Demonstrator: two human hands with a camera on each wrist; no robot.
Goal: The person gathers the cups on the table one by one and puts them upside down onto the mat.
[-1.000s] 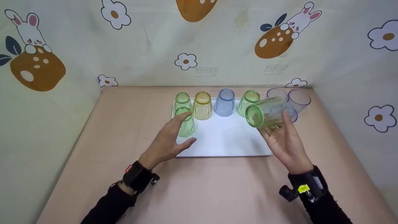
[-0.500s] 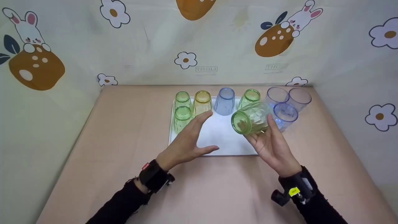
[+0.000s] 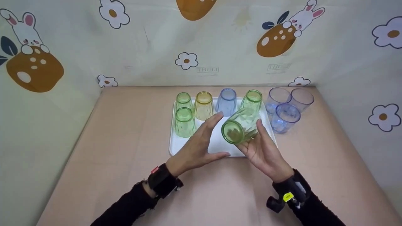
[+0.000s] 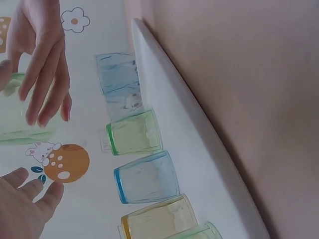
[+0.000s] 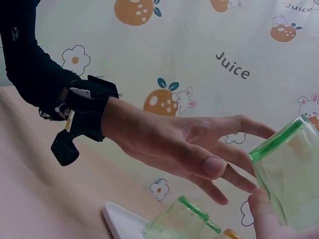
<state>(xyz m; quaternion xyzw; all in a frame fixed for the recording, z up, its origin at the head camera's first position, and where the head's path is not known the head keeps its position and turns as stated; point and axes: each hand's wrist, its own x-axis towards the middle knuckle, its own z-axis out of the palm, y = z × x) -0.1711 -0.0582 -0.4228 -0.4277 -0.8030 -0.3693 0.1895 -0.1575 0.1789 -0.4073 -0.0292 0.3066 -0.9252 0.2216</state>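
My right hand (image 3: pixel 267 153) grips a green glass (image 3: pixel 243 124) above the white tray (image 3: pixel 178 146), with the thumb on its side and fingers beneath. The glass lies tilted, its thick green base end turned left toward my other hand. My left hand (image 3: pixel 196 146) is spread with thumb and fingers apart, close beside that end; in the right wrist view its fingertips reach right up to the green glass (image 5: pixel 291 172). On the tray, upside down, stand a front green glass (image 3: pixel 184 125), a rear green glass (image 3: pixel 183 98), a yellow glass (image 3: pixel 204 106), a blue glass (image 3: pixel 226 102) and another green glass (image 3: pixel 252 98).
Right of the tray, three bluish glasses stand mouth up on the table (image 3: pixel 125 125): a front one (image 3: pixel 285 119), a rear left one (image 3: pixel 279 95) and a rear right one (image 3: pixel 302 99). A patterned cloth wall (image 3: pixel 150 53) closes off the back and sides.
My right hand has carried the green glass left and toward me, off the bluish glasses and over the tray. My left hand has moved right to beside it, still spread.
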